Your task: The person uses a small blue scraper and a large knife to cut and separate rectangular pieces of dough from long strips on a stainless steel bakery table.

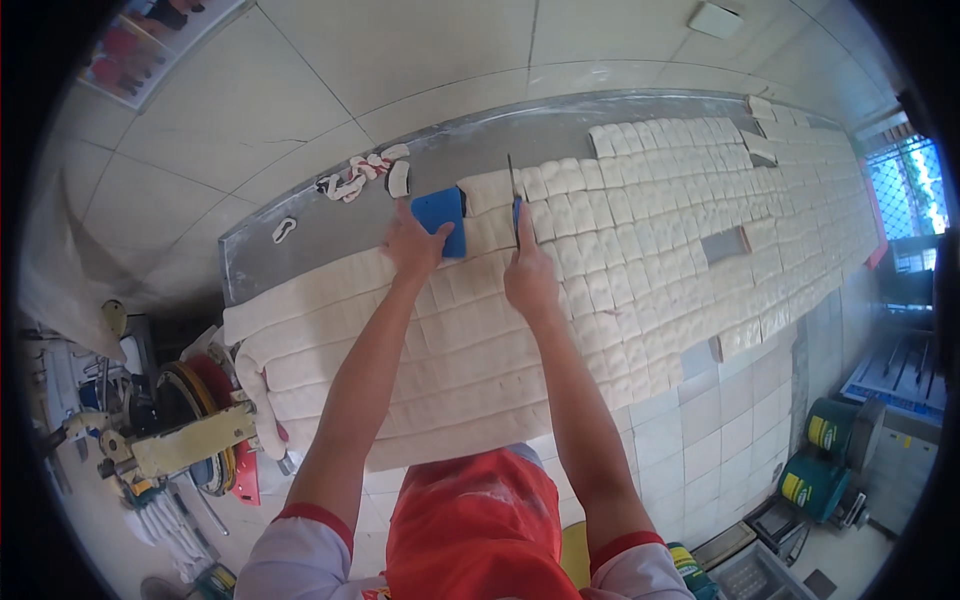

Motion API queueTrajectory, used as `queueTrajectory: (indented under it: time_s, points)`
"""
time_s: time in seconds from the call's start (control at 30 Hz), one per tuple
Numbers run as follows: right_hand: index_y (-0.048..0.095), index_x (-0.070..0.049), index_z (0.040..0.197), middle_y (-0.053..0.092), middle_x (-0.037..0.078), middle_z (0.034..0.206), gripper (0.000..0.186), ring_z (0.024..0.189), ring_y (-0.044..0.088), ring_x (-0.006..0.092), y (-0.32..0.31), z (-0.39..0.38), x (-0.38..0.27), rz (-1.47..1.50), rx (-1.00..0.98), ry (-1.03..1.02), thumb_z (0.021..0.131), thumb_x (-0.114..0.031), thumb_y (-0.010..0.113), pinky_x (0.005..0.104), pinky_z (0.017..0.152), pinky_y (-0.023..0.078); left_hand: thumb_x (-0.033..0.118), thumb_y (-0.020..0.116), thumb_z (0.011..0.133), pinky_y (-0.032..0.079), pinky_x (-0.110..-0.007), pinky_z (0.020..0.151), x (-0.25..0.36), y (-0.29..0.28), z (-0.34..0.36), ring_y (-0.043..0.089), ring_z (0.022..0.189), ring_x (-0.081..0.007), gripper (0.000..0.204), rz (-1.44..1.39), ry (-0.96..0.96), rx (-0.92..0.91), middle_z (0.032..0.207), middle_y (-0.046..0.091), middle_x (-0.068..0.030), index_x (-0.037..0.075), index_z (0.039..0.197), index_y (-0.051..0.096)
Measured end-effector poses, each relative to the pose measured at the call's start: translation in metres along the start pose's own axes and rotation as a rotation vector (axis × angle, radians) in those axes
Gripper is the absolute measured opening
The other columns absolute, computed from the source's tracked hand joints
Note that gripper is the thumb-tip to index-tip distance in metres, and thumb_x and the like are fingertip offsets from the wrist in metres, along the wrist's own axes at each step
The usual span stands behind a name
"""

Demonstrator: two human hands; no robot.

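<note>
My left hand (408, 246) is closed on a flat blue dough scraper (434, 212), which lies against the end of a far dough strip. In my right hand (531, 282) is a knife (511, 178) with a thin dark blade pointing away from me, over the far strip. Long pale dough rolls (370, 345) lie side by side under my forearms, crossed by faint lines. To the right of the knife, rows of short dough pieces (645, 240) sit close together, with a few gaps among them. Fingertips of both hands are partly hidden.
Dough scraps with dark and red filling (360, 175) lie on the grey tabletop (290, 265) at the far left. A tiled wall (440, 50) rises behind the table. Machinery (190, 440) stands at the left; green drum-shaped items (812, 480) stand at the lower right.
</note>
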State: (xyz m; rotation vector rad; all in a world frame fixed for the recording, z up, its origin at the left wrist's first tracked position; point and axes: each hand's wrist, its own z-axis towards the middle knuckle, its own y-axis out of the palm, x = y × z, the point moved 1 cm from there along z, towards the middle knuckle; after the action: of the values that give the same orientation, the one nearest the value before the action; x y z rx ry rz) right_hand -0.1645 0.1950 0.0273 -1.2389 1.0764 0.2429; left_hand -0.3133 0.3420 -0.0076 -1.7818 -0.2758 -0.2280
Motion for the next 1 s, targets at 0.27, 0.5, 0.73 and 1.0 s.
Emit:
queueTrajectory:
  time_s: [0.27, 0.5, 0.73, 1.0]
  points:
    - [0.026, -0.02, 0.165, 0.069, 0.029, 0.086, 0.084, 0.078, 0.065, 0.049, 0.024, 0.058, 0.0, -0.108, -0.154, 0.088, 0.088, 0.007, 0.048, 0.0574, 0.073, 0.049, 0.013, 0.082, 0.083, 0.047, -0.047, 0.105, -0.087, -0.026, 0.07, 0.062, 0.12, -0.0414, 0.079, -0.479, 0.282, 0.301, 0.13, 0.065, -0.0222, 0.006, 0.151, 0.043]
    - [0.027, -0.018, 0.165, 0.069, 0.026, 0.085, 0.086, 0.073, 0.064, 0.046, 0.011, 0.059, -0.007, -0.127, -0.195, 0.168, 0.085, 0.009, 0.046, 0.0558, 0.07, 0.048, 0.014, 0.083, 0.078, 0.037, -0.052, 0.113, 0.024, -0.051, 0.09, 0.049, 0.135, -0.0352, 0.063, -0.336, 0.754, 0.092, 0.143, 0.055, -0.0119, 0.015, 0.137, 0.063]
    - [0.023, -0.017, 0.166, 0.065, 0.028, 0.078, 0.093, 0.067, 0.061, 0.0448, 0.009, 0.057, -0.021, -0.219, -0.222, 0.239, 0.079, 0.012, 0.043, 0.0564, 0.069, 0.046, 0.013, 0.084, 0.078, 0.029, -0.054, 0.118, 0.125, 0.0, 0.12, 0.039, 0.144, -0.0305, 0.034, -0.026, 1.236, -0.419, 0.149, 0.05, -0.0057, 0.028, 0.108, 0.08]
    - [0.016, -0.023, 0.168, 0.063, 0.025, 0.075, 0.095, 0.072, 0.066, 0.0439, 0.006, 0.02, -0.014, -0.172, -0.338, 0.339, 0.083, 0.008, 0.046, 0.0565, 0.073, 0.051, 0.019, 0.087, 0.074, 0.022, -0.06, 0.119, 0.135, 0.004, 0.123, 0.034, 0.147, -0.0295, 0.026, 0.174, 1.208, -0.504, 0.151, 0.048, -0.0047, 0.032, 0.095, 0.082]
